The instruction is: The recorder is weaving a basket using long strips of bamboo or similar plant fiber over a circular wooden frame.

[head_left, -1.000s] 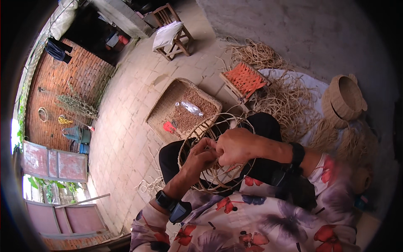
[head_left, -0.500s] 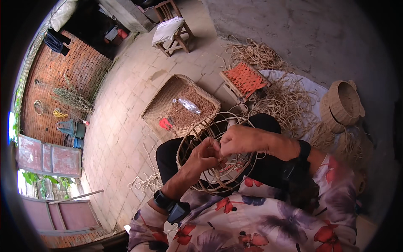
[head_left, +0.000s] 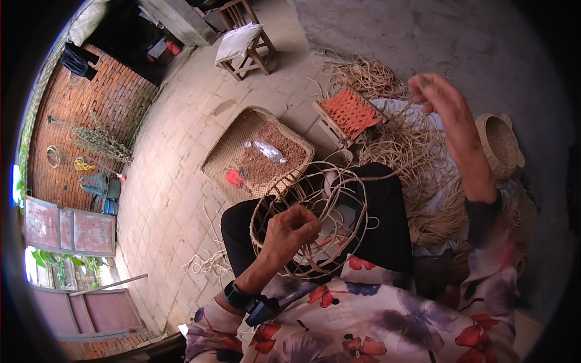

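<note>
An open-framed wicker basket (head_left: 315, 271) rests on my lap, its curved cane ribs and loose strands crossing over the opening. My left hand (head_left: 292, 233) is closed in a pinch at the basket's near left side, on a cane strand. Raised far out to the right is my right hand (head_left: 446, 115), above the heap of loose cane (head_left: 405, 151). Its fingers are curled together and slightly blurred; whatever they hold, if anything, cannot be made out.
Ahead lies a square woven tray (head_left: 225, 162) with brown bits, a clear plastic bottle (head_left: 270, 152) and a red item (head_left: 235, 177). Beside it stands a low stool (head_left: 351, 113) with orange webbing. A finished basket (head_left: 497, 142) sits at right; a wooden chair (head_left: 240, 42) stands farther off.
My right hand has left the basket and swung up and out to the right. My left hand stays at the basket, its fingers now drawn closer together.
</note>
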`<state>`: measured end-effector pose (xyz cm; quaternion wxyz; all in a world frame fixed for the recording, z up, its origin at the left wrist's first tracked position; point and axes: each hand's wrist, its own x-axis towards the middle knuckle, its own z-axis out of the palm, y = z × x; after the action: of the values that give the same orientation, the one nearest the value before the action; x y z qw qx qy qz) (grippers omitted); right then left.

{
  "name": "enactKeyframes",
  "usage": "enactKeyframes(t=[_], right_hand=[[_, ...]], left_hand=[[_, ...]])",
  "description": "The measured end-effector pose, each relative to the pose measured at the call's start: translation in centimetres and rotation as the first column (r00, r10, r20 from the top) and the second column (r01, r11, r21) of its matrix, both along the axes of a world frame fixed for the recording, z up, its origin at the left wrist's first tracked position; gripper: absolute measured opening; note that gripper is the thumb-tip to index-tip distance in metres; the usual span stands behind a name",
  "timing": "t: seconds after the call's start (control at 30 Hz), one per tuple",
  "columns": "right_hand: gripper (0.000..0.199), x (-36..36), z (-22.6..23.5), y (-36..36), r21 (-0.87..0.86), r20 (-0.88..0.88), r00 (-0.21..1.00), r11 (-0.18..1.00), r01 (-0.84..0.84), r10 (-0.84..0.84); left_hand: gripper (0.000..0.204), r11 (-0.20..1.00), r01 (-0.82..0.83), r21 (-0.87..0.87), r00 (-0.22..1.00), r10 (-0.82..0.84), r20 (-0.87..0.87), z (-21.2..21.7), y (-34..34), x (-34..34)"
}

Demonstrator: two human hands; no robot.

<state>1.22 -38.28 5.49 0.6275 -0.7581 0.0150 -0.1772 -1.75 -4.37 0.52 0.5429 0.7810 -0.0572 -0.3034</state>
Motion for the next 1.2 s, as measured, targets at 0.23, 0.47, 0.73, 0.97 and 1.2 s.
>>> enactKeyframes(t=[0.23, 0.47, 0.73, 0.97, 1.2], right_hand=[[0.011, -7.7, -5.2, 8.5, -0.073, -0.149, 0.904, 0.907, -0.415, 0.401], [0.014, -10.0, -8.9, 14.8, -0.414, -0.016, 0.955, 0.867, -0.276, 0.296], [0.013, -11.9, -4.9, 12.3, -0.503, 0.017, 0.823, 0.716, -0.485, 0.568], [0.008, -8.7, -1.9, 12.8, -0.409, 0.042, 0.757, 0.703, -0.582, 0.652], [0.009, -3.0, -6.2, 14.4, -0.311, 0.019, 0.750, 0.717, -0.624, 0.661]], left_hand=[[0.014, 0.998, 0.058, 0.010, 0.994, -0.059, 0.097, -0.1, -0.1, 0.0], [0.018, 0.977, -0.086, -0.193, 0.993, 0.068, -0.095, -0.3, -0.3, -0.5], [0.020, 0.968, -0.072, -0.238, 0.993, 0.047, -0.110, 1.0, 0.2, -0.7], [0.027, 0.959, 0.109, -0.260, 0.981, -0.061, 0.185, -0.2, 1.1, -0.8], [0.031, 0.997, 0.050, -0.065, 0.964, -0.031, 0.264, 0.8, 0.3, -0.9]])
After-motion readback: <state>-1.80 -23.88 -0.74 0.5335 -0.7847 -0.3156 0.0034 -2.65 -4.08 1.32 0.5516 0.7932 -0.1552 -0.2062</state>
